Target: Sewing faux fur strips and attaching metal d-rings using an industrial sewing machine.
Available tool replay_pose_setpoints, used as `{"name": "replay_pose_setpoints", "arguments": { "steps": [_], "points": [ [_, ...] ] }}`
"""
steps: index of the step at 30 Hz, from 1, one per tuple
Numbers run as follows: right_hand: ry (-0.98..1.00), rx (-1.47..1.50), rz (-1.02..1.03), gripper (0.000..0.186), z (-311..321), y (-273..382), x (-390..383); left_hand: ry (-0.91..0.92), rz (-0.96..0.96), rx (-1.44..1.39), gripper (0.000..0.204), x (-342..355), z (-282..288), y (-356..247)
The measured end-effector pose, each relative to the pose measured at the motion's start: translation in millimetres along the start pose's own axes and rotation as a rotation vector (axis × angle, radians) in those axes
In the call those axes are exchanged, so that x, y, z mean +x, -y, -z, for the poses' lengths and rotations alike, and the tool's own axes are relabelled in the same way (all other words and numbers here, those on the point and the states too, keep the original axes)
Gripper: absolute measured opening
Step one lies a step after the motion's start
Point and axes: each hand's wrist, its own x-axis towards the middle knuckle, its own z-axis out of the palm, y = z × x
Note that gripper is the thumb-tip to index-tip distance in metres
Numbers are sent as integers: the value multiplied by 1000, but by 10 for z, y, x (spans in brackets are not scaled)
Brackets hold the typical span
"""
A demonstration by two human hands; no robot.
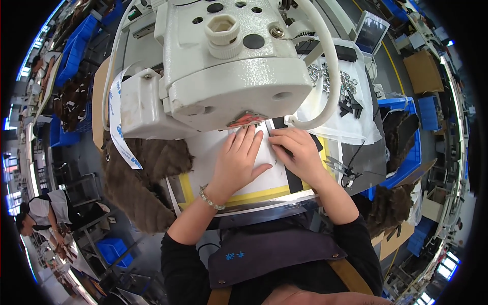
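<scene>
A large white sewing machine head fills the upper middle, and both my hands work just under its front. My left hand lies flat on a white work surface with its fingers stretched toward the needle area and the thumb out to the side. Beside it, my right hand has its fingers bent and drawn together. What lies between its fingertips is too small to make out. A black strip runs under the right hand. Yellow tape borders the work surface.
Brown fur pieces hang at the left of the table. At the right are thread snips, metal rings and dark tabs on a white sheet, and a blue crate with fur. Another person sits far left.
</scene>
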Motion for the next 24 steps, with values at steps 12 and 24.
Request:
{"name": "replay_pose_setpoints", "arguments": {
  "steps": [12,24],
  "points": [
    [-3,-13,12,19,-2,5,4,14,11,-15,73,16,33,28],
    [10,-8,0,18,2,19,9,11,5,-2,73,3,31,10]
  ]
}}
